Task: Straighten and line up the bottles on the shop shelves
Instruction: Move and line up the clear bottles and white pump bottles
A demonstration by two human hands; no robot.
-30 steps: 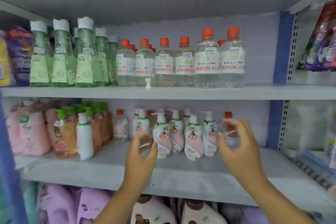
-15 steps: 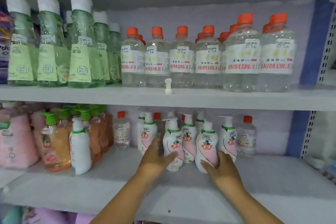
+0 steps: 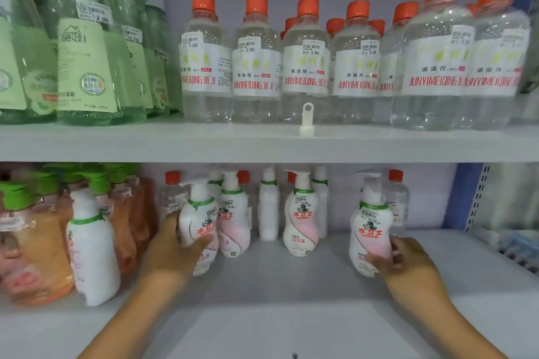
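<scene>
A: What are the hands doing, nearest first?
B: The left hand (image 3: 172, 253) wraps its fingers round a white-and-pink pump bottle (image 3: 199, 227) near the front of the lower shelf (image 3: 277, 285). The right hand (image 3: 405, 259) grips another pump bottle (image 3: 370, 230), well apart to the right.

A: And behind them?
B: Two more pump bottles (image 3: 300, 221) stand upright between, others further back. Up on the upper shelf (image 3: 262, 143), orange-capped clear bottles (image 3: 256, 61) form a row beside green bottles (image 3: 87, 46).
</scene>
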